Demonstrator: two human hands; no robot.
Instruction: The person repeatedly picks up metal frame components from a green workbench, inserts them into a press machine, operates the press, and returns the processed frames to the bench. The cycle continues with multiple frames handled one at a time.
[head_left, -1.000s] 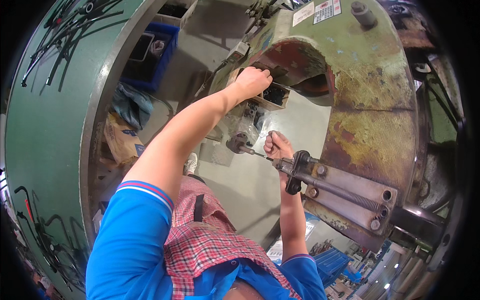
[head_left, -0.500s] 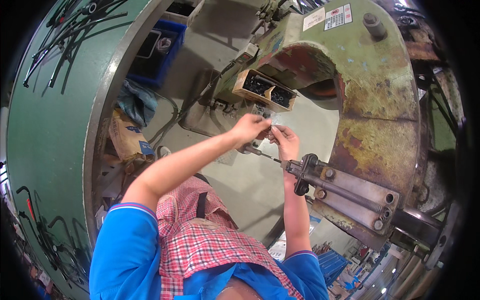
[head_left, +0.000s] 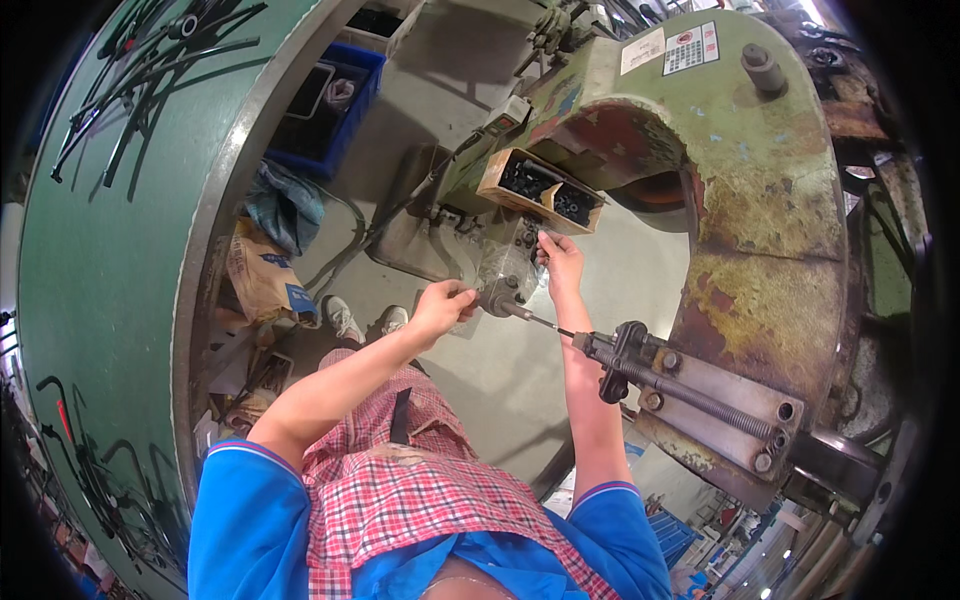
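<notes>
My left hand (head_left: 443, 309) is closed in a pinch just left of the round metal end (head_left: 502, 304) of a machine fitting. What its fingertips hold, if anything, is too small to make out. Farther up and to the right, my right hand (head_left: 562, 262) pinches beside a worn metal block (head_left: 500, 268) with dark bolts. Something small and dark may be between those fingers, but I cannot tell its kind. From the round end, a thin rod (head_left: 543, 322) runs over my right forearm toward a spring mechanism (head_left: 690, 395).
Behind my hands a wooden box (head_left: 540, 211) holds small dark metal parts. A large worn green machine (head_left: 770, 220) curves along the right. On the left stands a green table (head_left: 100, 300) with black rods; a blue crate (head_left: 327, 150) and paper sack (head_left: 262, 270) lie beyond its edge.
My hands, together half a second ago, are now apart. The left has moved down and left to beside the round metal end; the right has shifted slightly up, beside the metal block.
</notes>
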